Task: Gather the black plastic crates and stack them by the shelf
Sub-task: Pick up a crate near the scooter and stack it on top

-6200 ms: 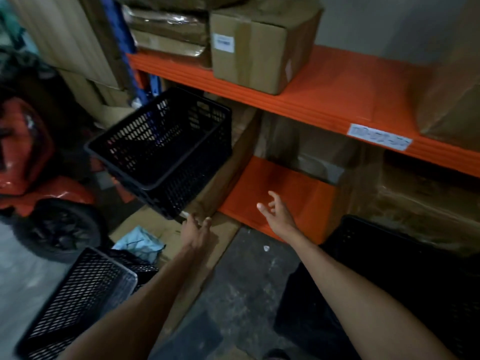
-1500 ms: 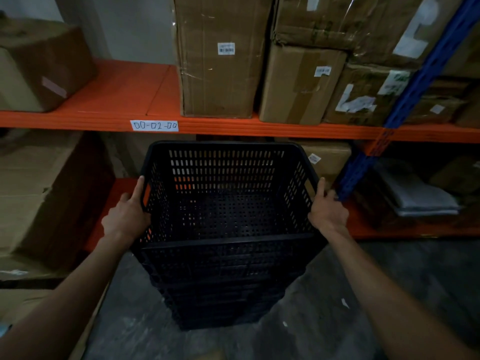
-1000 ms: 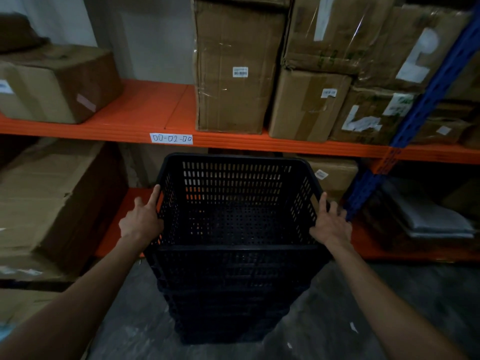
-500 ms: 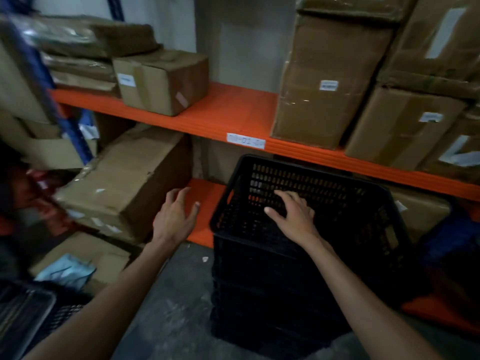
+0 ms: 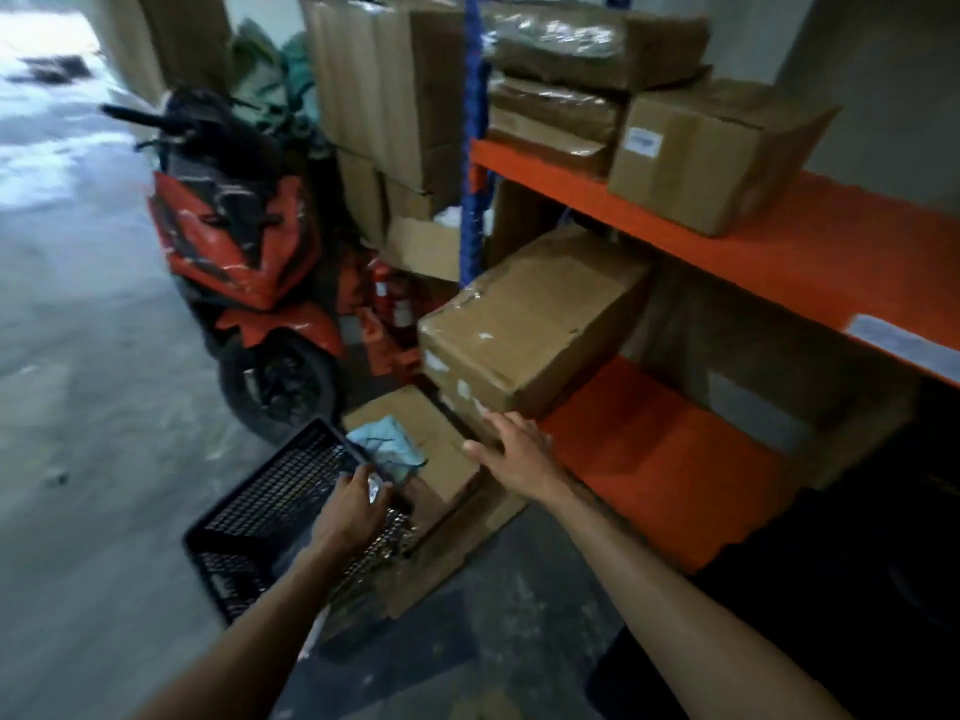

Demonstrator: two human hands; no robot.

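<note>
A: While the left hand (image 5: 353, 504) comes down on the black crate (image 5: 291, 517) at lower left of the frame, can you tell whether it has hold of it yet?

B: Looks like it. The fingers curl over the crate's near right rim, so I'd call that a grip, though motion blur softens the detail. The crate lies tipped on the concrete floor (image 5: 93, 397), mesh side facing up, which probably explains taking the rim: it is the one edge a hand can hook.

A: And the right hand (image 5: 514, 452)?

B: Fingers spread and straight, holding nothing. It hovers mid-frame, just in front of the low cardboard box (image 5: 524, 324) that juts out of the orange shelf (image 5: 779, 252). I judge it is reaching across to take the crate's other side, since a crate that wide carries better with two hands.

A: What crowds the crate?

B: Flattened cardboard (image 5: 441, 517) lies on the floor under its right edge, with a pale blue cloth (image 5: 387, 444) just beyond the rim. A red scooter (image 5: 244, 252) stands behind, close by, at left of centre.

A: Where would the crate go?

B: A dark mass at lower right may be the stack (image 5: 857, 589) by the shelf, but it is too dim to say. This crate is not yet there.
</note>
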